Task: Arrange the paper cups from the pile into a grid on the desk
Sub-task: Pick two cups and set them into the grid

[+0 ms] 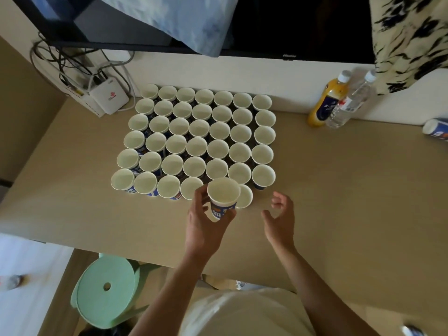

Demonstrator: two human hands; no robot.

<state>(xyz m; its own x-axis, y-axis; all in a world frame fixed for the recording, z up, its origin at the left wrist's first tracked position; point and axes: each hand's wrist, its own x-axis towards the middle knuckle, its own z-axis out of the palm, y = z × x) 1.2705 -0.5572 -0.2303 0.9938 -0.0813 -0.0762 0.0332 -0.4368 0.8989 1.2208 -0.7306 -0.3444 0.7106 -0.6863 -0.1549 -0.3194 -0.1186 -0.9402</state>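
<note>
Several white paper cups with blue printed sides stand upright, rim to rim, in a grid [198, 139] on the beige desk [339, 190]. My left hand [206, 221] grips one more upright cup [223, 197] just above the grid's near row, in front of a partly hidden cup [245, 196]. To its right, my right hand [281, 217] hovers over the desk with fingers loosely curled, holding nothing. A lying stack of cups [436, 129] shows at the right edge.
A white router [109, 98] with tangled cables sits at the desk's back left. Two plastic bottles, one orange [324, 103] and one clear [349, 103], lean at the back right. A dark TV [291, 25] hangs above. A green stool [106, 289] stands below the desk edge.
</note>
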